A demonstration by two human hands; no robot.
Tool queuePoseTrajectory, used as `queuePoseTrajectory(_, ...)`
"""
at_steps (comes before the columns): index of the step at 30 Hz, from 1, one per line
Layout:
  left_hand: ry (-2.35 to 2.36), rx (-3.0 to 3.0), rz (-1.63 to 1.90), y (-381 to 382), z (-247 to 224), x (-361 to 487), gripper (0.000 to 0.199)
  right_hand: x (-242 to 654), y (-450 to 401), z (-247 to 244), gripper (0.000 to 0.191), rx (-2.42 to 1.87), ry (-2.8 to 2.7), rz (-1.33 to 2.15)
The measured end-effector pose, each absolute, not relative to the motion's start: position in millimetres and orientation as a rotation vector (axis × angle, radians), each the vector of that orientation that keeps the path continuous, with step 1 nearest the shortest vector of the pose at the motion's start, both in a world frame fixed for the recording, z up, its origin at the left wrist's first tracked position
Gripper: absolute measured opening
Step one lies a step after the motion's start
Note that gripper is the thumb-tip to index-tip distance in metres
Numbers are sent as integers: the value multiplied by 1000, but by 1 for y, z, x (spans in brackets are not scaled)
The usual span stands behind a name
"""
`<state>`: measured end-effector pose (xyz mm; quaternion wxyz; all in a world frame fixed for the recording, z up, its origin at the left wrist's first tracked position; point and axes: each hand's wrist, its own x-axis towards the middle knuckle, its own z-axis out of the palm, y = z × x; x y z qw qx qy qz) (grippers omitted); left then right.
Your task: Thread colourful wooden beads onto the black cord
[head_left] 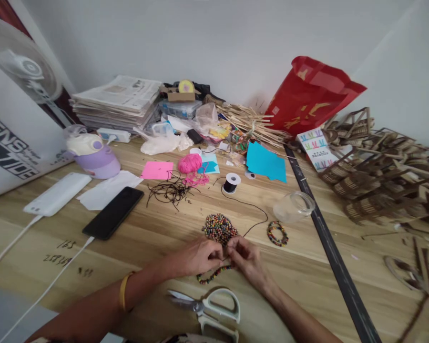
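My left hand [202, 257] and my right hand [245, 257] meet just in front of a pile of small multicoloured beads [219, 228]. Both are closed in pinches around a thin dark cord, whose ends are partly hidden by the fingers. A strand of beads [214, 275] hangs from the cord and lies on the wood under my hands. Black cord runs from a white spool [231, 183] down to my right hand. To the right lies a coiled beaded bracelet [277, 234]. White-handled scissors [203, 305] rest open nearest my body.
A clear jar [293, 207] lies beside a dark strip [329, 252]. Left are a black phone [113, 213] and a white power bank [57, 194]. Loose black cord [171, 189], pink yarn [189, 163] and blue paper [266, 162] lie behind; woven baskets [372, 176] crowd the right.
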<state>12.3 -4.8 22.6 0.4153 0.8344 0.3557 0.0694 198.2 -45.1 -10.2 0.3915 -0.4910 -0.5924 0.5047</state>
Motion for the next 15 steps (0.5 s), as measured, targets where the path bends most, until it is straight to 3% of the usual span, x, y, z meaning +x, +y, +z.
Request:
queuePoseTrajectory(5, 909, 2211, 106, -3, 26, 8, 14, 197, -52, -1, 13, -1183, -2105, 871)
queuePoseTrajectory(15, 808, 2226, 105, 3, 19, 3, 14, 202, -59, 15, 15, -1353, -2527, 676)
